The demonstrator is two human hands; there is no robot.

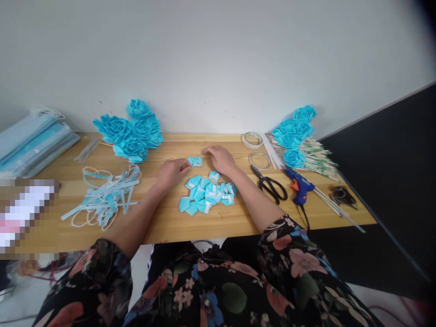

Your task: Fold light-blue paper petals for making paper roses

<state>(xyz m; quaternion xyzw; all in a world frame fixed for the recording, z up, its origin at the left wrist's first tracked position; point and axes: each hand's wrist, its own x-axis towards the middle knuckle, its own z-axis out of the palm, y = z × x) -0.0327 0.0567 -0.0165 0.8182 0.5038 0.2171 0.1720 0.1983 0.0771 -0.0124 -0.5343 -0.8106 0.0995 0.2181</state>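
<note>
My left hand has its thumb and fingers pinched together at the left edge of a small folded light-blue piece, which lies apart from the others. To the right of that piece hovers my right hand, fingers reaching leftward and slightly bent, with nothing visible in them. Between my forearms lies a loose heap of similar folded blue pieces, several showing white strips. One more folded blue piece sits just above the heap, under my right wrist.
Blue fabric-like roses stand left and right. Cut strips and ear loops are tangled at left, near stacked face masks. Tape rolls, black-handled scissors, a blue glue gun and wrapped sticks lie right.
</note>
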